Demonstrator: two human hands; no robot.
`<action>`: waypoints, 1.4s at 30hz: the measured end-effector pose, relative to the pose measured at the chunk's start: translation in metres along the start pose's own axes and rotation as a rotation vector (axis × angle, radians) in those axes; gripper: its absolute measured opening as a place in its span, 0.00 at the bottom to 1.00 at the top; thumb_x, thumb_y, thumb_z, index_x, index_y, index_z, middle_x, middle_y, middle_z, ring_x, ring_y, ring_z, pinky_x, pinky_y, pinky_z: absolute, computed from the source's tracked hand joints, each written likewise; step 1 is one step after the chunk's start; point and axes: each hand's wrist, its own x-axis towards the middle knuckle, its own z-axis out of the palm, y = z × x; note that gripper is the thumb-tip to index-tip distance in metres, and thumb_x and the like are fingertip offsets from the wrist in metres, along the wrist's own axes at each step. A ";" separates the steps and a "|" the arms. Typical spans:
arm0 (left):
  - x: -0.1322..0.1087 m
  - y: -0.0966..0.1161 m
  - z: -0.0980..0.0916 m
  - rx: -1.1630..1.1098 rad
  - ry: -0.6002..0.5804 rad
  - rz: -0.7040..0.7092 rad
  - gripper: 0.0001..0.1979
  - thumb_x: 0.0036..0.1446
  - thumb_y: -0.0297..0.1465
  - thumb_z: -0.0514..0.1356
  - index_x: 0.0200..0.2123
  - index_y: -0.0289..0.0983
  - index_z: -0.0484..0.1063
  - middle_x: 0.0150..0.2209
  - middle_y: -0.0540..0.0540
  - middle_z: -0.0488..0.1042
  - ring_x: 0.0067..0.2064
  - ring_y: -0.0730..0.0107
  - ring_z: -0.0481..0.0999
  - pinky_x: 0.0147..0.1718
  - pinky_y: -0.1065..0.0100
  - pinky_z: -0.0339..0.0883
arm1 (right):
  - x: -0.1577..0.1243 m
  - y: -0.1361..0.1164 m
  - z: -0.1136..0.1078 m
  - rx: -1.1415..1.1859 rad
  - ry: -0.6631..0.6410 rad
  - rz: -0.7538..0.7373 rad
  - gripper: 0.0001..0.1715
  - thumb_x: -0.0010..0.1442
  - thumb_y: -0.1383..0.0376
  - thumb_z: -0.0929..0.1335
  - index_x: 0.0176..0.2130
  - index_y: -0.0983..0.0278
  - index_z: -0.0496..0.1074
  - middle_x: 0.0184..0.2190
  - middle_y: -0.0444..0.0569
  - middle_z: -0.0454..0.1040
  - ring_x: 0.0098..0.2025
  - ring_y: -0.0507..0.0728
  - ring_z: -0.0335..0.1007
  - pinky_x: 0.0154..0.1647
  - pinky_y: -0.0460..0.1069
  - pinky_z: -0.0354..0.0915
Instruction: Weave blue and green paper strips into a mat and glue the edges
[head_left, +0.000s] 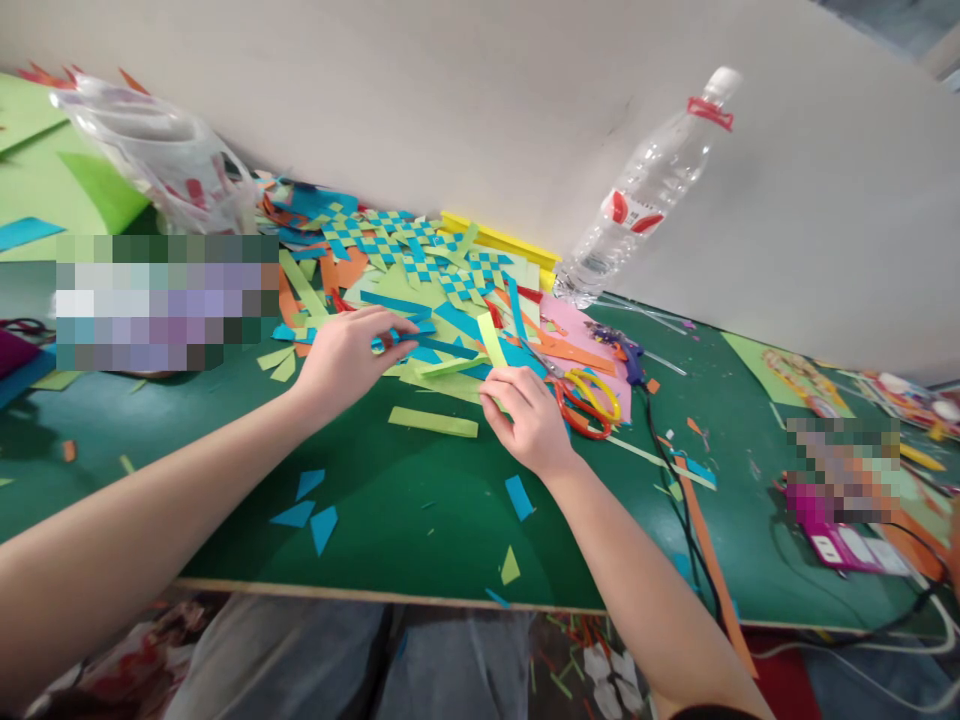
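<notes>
The green table (420, 520) was crowded: a clear bottle (645, 190) leaned at its back edge, and left of the bottle sprawled a heap of paper strips (442, 300) topped with woven blue-and-green mats (390, 245). Just in front of the bottle lay orange-and-yellow scissors (589, 400) and a glue gun (622, 350). Far left of it sat a plastic bag (161, 150).

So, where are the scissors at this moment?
The scissors lie right of centre in the head view, on pink paper, just beside the right hand.
</notes>
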 end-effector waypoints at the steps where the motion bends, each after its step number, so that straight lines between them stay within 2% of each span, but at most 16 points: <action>1: 0.000 0.001 -0.001 -0.032 0.019 -0.025 0.09 0.57 0.37 0.60 0.38 0.40 0.76 0.34 0.48 0.77 0.32 0.69 0.74 0.35 0.69 0.65 | 0.000 0.000 0.000 0.005 -0.005 0.010 0.08 0.65 0.69 0.63 0.43 0.62 0.69 0.42 0.53 0.72 0.44 0.57 0.71 0.45 0.53 0.70; 5: 0.000 0.005 -0.001 -0.159 0.069 -0.142 0.08 0.54 0.37 0.63 0.37 0.41 0.77 0.33 0.49 0.78 0.31 0.70 0.75 0.32 0.70 0.66 | -0.001 0.000 0.000 0.023 -0.017 0.042 0.08 0.66 0.69 0.63 0.44 0.61 0.70 0.48 0.54 0.69 0.51 0.57 0.70 0.51 0.54 0.70; 7: 0.000 0.007 -0.001 -0.238 0.074 -0.191 0.09 0.53 0.37 0.64 0.37 0.40 0.77 0.31 0.49 0.78 0.30 0.70 0.76 0.31 0.70 0.67 | -0.002 0.000 0.000 0.021 -0.024 0.045 0.08 0.66 0.68 0.64 0.44 0.61 0.71 0.49 0.54 0.68 0.51 0.57 0.70 0.51 0.54 0.70; 12: 0.000 0.010 -0.001 -0.396 0.088 -0.213 0.11 0.52 0.36 0.65 0.38 0.38 0.77 0.27 0.50 0.77 0.29 0.71 0.77 0.32 0.71 0.71 | -0.001 0.000 0.001 0.003 0.014 0.029 0.11 0.66 0.68 0.64 0.47 0.62 0.71 0.40 0.52 0.71 0.43 0.55 0.72 0.44 0.52 0.72; 17: -0.001 0.012 0.000 -0.545 0.162 -0.232 0.10 0.52 0.32 0.66 0.39 0.36 0.76 0.29 0.49 0.77 0.28 0.74 0.77 0.32 0.72 0.72 | 0.000 0.001 0.002 0.024 0.079 0.022 0.18 0.65 0.70 0.64 0.55 0.62 0.64 0.39 0.50 0.75 0.40 0.55 0.73 0.42 0.52 0.72; 24: 0.002 0.010 0.004 -0.659 0.257 -0.246 0.08 0.51 0.30 0.66 0.37 0.36 0.77 0.27 0.50 0.77 0.28 0.75 0.77 0.31 0.72 0.73 | -0.001 0.000 0.002 0.024 0.202 0.041 0.05 0.64 0.69 0.66 0.42 0.60 0.68 0.32 0.46 0.75 0.34 0.53 0.73 0.37 0.49 0.72; 27: 0.002 0.006 0.007 -0.709 0.301 -0.249 0.08 0.52 0.30 0.66 0.37 0.36 0.77 0.28 0.50 0.77 0.28 0.76 0.77 0.30 0.74 0.72 | 0.000 -0.001 -0.001 0.033 0.232 0.060 0.08 0.64 0.69 0.67 0.44 0.60 0.70 0.36 0.48 0.77 0.40 0.54 0.75 0.42 0.50 0.73; 31: 0.003 0.002 0.010 -0.789 0.350 -0.276 0.09 0.51 0.30 0.67 0.37 0.37 0.76 0.30 0.50 0.77 0.30 0.74 0.79 0.32 0.73 0.73 | -0.002 0.001 -0.001 0.009 0.217 0.096 0.21 0.66 0.70 0.61 0.57 0.61 0.66 0.49 0.53 0.75 0.53 0.57 0.72 0.54 0.56 0.71; 35: 0.003 0.002 0.012 -0.815 0.349 -0.323 0.09 0.51 0.31 0.67 0.36 0.37 0.76 0.29 0.50 0.77 0.31 0.72 0.80 0.34 0.71 0.73 | -0.005 0.004 0.000 0.019 0.272 0.132 0.29 0.66 0.75 0.56 0.61 0.58 0.64 0.54 0.49 0.74 0.57 0.56 0.70 0.58 0.55 0.70; 42: 0.002 0.004 0.009 -0.802 0.261 -0.406 0.08 0.53 0.31 0.66 0.38 0.38 0.75 0.31 0.51 0.77 0.37 0.69 0.81 0.43 0.64 0.73 | -0.002 0.004 -0.002 0.008 0.394 0.219 0.24 0.65 0.74 0.61 0.55 0.57 0.72 0.44 0.47 0.80 0.46 0.55 0.78 0.48 0.52 0.75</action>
